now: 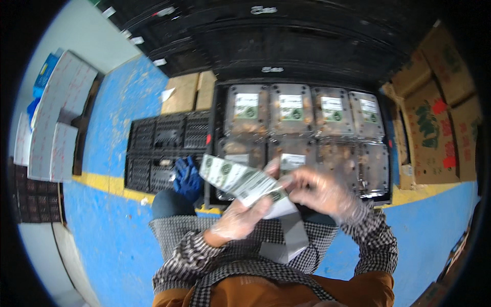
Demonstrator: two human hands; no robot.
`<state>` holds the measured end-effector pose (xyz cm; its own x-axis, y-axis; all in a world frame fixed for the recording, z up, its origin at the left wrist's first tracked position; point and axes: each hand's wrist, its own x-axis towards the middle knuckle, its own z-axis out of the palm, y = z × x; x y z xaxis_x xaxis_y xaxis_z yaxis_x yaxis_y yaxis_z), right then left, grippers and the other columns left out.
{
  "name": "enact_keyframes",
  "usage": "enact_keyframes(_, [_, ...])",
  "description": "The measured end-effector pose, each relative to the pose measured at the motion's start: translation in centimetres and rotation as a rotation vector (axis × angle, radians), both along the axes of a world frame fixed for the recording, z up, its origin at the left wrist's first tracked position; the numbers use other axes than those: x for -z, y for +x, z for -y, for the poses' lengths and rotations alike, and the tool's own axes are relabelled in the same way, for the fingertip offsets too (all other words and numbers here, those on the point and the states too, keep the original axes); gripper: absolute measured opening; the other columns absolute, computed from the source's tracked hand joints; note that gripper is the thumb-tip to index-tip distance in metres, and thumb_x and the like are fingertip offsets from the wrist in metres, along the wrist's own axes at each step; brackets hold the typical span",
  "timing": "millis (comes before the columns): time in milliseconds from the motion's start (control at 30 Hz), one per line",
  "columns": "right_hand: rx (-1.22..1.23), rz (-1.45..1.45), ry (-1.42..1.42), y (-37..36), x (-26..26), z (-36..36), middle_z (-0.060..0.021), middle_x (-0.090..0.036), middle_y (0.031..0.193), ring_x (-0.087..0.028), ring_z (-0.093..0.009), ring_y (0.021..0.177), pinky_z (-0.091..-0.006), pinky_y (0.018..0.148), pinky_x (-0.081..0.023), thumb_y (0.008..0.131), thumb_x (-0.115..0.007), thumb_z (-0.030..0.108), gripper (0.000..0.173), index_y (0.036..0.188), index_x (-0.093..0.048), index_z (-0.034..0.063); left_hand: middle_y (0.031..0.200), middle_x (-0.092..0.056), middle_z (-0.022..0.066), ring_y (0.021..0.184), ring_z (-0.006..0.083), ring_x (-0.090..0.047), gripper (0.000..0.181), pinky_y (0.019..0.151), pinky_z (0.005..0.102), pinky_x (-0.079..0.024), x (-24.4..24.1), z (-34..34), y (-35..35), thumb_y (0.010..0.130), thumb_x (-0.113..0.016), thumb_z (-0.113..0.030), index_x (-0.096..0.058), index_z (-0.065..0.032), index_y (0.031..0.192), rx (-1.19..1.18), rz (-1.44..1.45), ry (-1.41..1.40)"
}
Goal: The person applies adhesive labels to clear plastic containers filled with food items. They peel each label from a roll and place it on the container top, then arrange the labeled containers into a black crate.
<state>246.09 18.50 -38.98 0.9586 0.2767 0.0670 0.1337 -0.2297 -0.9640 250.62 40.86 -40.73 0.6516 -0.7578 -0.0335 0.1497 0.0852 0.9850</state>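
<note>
My left hand [245,217], in a clear plastic glove, grips a strip of printed labels [226,176] between thumb and fingers. Pale backing paper [293,230] hangs curled from the strip over my checked apron. My right hand [322,190], gloved alike and blurred, is at the right end of the strip; its fingers are bent, and whether they pinch a label is unclear. Beyond both hands, a black crate [387,153] holds two rows of clear plastic punnets [291,128] with brownish contents. The back-row punnets bear labels; in the front row, two at left show labels and two at right show none.
Stacked black crates [307,46] rise behind the punnets. Left of them lies an upturned or empty-looking black crate [167,134] with blue gloves [187,178] on its near edge. Cardboard boxes [429,134] stand at right, white boxes [57,119] at far left.
</note>
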Motion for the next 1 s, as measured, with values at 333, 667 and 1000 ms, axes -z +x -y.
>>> enact_keyframes(333, [0.193, 0.384, -0.396, -3.5, 2.9, -4.7, -0.0092, -0.060, 0.083, -0.057, -0.025, 0.074, -0.0405, 0.069, -0.047, 0.080, -0.072, 0.031, 0.029, 0.087, -0.058, 0.0066, 0.128, -0.055, 0.0150, 0.120, 0.0247, -0.054, 0.048, 0.101, 0.0383, -0.046, -1.6, -2.7, 0.7, 0.099, -0.046, -0.034, -0.042, 0.0007, 0.132, -0.094, -0.804, -0.421])
enact_keyframes(667, [-0.069, 0.614, -0.583, 0.1, -0.9, -5.3, -0.0019, -0.052, 0.104, -0.050, -0.021, 0.105, -0.0397, 0.091, -0.040, 0.071, -0.071, 0.014, 0.023, 0.092, -0.059, 0.0132, 0.103, -0.058, 0.0053, 0.090, 0.0113, -0.057, 0.028, 0.080, 0.0270, -0.049, -0.8, -3.4, -0.4, 0.101, -0.047, -0.026, -0.054, -0.0018, 0.114, 0.000, 0.071, 0.223])
enact_keyframes(1000, [0.353, 0.026, 0.707, -7.0, -1.4, 1.3, -0.0066, -0.064, 0.090, -0.064, -0.018, 0.084, -0.0345, 0.077, -0.056, 0.092, -0.062, 0.028, 0.023, 0.097, -0.059, 0.0055, 0.122, -0.060, 0.0145, 0.113, 0.0270, -0.057, 0.044, 0.102, 0.0416, -0.044, -0.5, -5.8, 4.5, 0.099, -0.043, -0.034, -0.045, -0.0002, 0.127, -0.402, -0.871, -0.215])
